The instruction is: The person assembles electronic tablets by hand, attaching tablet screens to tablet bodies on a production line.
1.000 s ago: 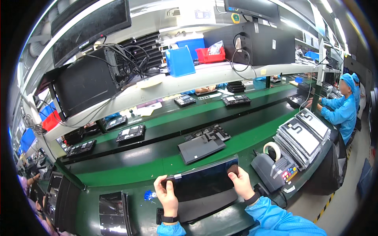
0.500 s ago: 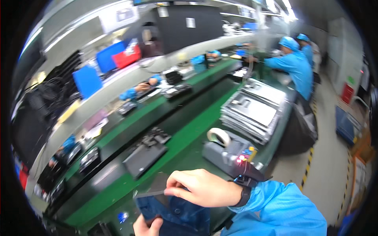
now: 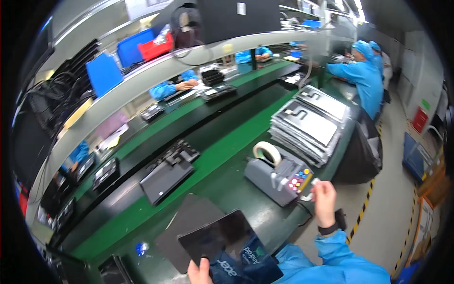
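Holding a glossy dark screen panel (image 3: 220,236) by its near left edge in the left hand (image 3: 200,273), closed about it with the thumb flat on the front (and the remaining fingers hidden from sight). Tilted above the near part of the green table (image 3: 227,189), partly covering a flat grey cover (image 3: 172,241) lying there. Holding the right hand (image 3: 325,201) raised just beside the grey tape dispenser (image 3: 267,177), near its coloured buttons, with fingers curled in; cannot tell whether pinched on the small pale bit at their tips. Seeing a pale tape roll (image 3: 267,152) atop the dispenser, a stack of flat panels (image 3: 307,123) beyond, and farther left a grey device part (image 3: 166,183) on the table.
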Demonstrator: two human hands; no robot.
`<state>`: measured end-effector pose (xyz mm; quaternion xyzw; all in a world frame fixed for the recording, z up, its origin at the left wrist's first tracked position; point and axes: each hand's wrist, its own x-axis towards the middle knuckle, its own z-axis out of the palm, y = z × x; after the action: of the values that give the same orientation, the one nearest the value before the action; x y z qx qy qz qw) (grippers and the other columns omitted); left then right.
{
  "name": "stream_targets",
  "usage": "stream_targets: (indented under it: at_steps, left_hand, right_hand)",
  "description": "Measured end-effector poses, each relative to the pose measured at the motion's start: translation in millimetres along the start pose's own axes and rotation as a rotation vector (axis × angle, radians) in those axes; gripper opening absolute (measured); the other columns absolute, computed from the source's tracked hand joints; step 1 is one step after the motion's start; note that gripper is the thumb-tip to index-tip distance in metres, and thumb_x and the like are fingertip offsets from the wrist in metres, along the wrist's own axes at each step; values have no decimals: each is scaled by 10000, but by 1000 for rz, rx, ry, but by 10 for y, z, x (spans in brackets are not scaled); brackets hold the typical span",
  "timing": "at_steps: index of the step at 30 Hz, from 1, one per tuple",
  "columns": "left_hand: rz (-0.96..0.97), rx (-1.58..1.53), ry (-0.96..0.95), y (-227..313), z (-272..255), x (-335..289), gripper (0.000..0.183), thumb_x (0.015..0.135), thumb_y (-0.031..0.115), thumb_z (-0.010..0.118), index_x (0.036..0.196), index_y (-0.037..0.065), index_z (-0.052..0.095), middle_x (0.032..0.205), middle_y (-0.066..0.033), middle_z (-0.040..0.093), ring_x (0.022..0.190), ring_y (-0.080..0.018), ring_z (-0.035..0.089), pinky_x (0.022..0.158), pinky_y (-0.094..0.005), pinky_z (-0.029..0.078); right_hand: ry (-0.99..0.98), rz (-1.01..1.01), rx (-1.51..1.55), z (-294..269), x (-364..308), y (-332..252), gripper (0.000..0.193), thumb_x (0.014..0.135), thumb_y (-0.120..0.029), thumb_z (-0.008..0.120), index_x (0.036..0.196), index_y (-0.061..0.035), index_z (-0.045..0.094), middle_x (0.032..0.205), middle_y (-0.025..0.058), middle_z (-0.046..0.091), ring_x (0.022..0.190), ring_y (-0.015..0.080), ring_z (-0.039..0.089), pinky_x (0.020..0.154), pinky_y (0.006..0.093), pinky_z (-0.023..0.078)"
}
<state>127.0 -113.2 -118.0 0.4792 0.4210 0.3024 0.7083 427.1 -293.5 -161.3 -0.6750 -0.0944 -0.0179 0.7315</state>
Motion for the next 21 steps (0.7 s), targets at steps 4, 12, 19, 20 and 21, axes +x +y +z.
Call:
stream_targets:
  at_steps: [4, 12, 19, 20, 21]
  left_hand:
    - [41, -19, -11, -56, -37, 48, 321, 930, 147, 528, 1204, -19, 532, 1119, -77, 602, 983, -171, 554, 864, -294, 433]
    - [82, -51, -14, -111, -108, 23, 309, 933, 139, 522, 1197, -22, 531, 1111, -74, 603, 964, -164, 554, 846, -289, 438]
    - [140, -67, 58, -83, -94, 28, 279, 932, 121, 520, 1171, -21, 540, 1091, -75, 609, 960, -163, 558, 844, -294, 442]
    - [159, -70, 43, -82, -93, 23, 270, 931, 120, 521, 1160, -21, 548, 1083, -74, 612, 960, -163, 558, 843, -294, 442]
    - [163, -70, 43, -76, -81, 24, 270, 931, 120, 521, 1160, -21, 548, 1083, -74, 612, 960, -163, 558, 843, -294, 442]
  right_hand:
    - [-584, -138, -48, 446, -278, -602, 113, 901, -123, 572, 892, -14, 599, 826, 24, 620, 718, 78, 548, 632, 228, 458]
    - [-746, -459, -491, 1085, -669, -659, 221, 801, -166, 707, 770, -17, 546, 709, 95, 536, 620, 210, 542, 568, 303, 436]
    - [-395, -808, -401, 1129, -844, -658, 139, 756, -144, 724, 790, -62, 617, 763, 65, 589, 680, 239, 567, 587, 331, 458]
    - [-438, -785, -386, 1167, -872, -633, 103, 762, -125, 713, 813, -60, 650, 778, 62, 609, 686, 237, 571, 601, 331, 462]
    - [-437, -788, -383, 1205, -868, -612, 103, 762, -125, 713, 813, -60, 650, 778, 62, 609, 686, 237, 571, 601, 331, 462]
